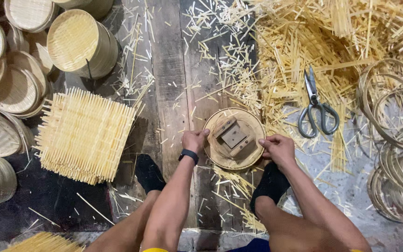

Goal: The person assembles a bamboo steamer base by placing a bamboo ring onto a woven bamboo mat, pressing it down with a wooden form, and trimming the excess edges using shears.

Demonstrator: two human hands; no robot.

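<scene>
Sitting on the plank floor (173, 70), the person is gripping the round wooden mould (233, 138) between the feet, left hand (194, 140) and right hand (278, 148) curled tight on opposite rims, and pressing evenly from both sides is probably keeping it level, scissors (316, 106) lying nearby.

The round wooden form (233, 138) sits on the floor (171, 70) between both feet; woven mats (84, 135) lie left, scissors (317, 106) right, bamboo hoops (395, 144) farther right.
</scene>
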